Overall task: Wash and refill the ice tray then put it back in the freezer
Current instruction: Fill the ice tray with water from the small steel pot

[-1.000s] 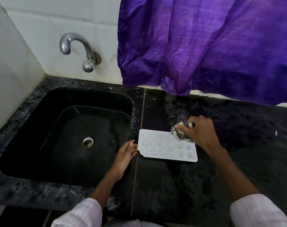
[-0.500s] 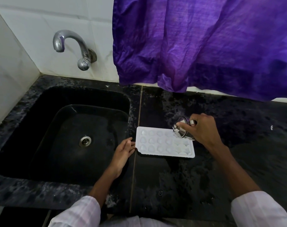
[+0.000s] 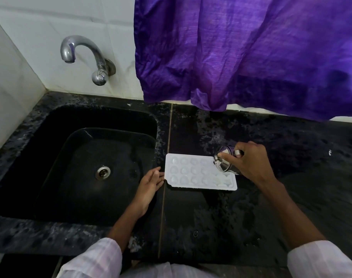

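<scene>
- Refill's underway, looks like: ice tray is laid centre frame on the countertop.
- Steel cup is gripped by the right hand and tipped over the tray's right end.
- Left edge is touched by the straight-fingered left hand.
- Freezer bit's not done.

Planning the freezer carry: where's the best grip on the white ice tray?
The ice tray lies flat on the counter, cells open upward. Grip the flat rim at both short ends, coming in from left and right; a level two-ended hold likely spills least.

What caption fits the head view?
Right hand tilts steel cup over white ice tray; left hand touches its edge.
</scene>
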